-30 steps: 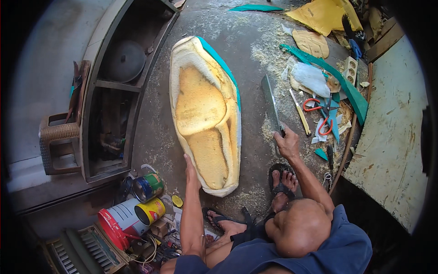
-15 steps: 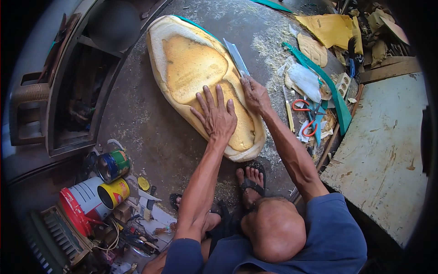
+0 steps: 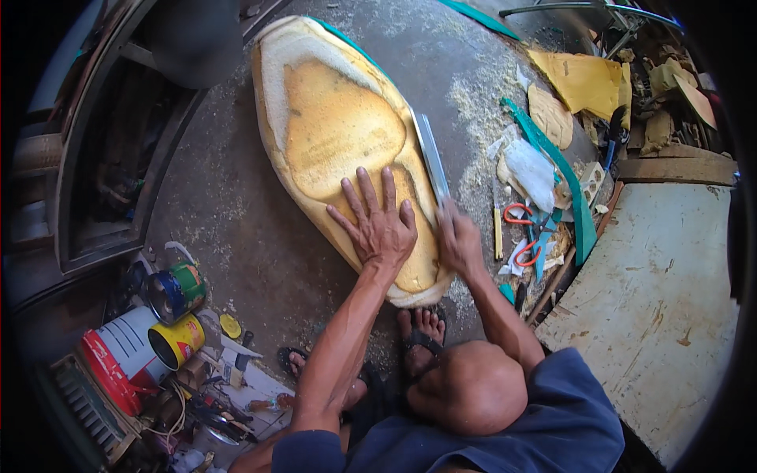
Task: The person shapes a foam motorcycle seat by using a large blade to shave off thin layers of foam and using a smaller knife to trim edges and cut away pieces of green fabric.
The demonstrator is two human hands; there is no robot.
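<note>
A long yellow foam seat pad (image 3: 339, 118), like a motorcycle seat, lies on the dark floor with its hollowed side up. My left hand (image 3: 382, 232) rests flat on its nearer part, fingers spread. My right hand (image 3: 460, 240), slightly blurred, is closed on the near end of a long, flat metal blade (image 3: 430, 154). That blade runs along the pad's right edge; its exact kind is unclear, and my fingers hide its grip. A strip of green material (image 3: 347, 39) shows along the far right rim of the pad.
Foam crumbs (image 3: 473, 102) litter the floor on the right. Nearby lie orange-handled scissors (image 3: 527, 243), a thin yellow-handled tool (image 3: 497, 232) and green strips (image 3: 579, 201). A pale board (image 3: 654, 315) is at right. Cans (image 3: 176, 339), a bucket (image 3: 118, 355) and tools are lower left.
My right hand has drawn the blade back toward me along the pad's right edge. My left hand stays flat on the foam. The whole view has shifted slightly.
</note>
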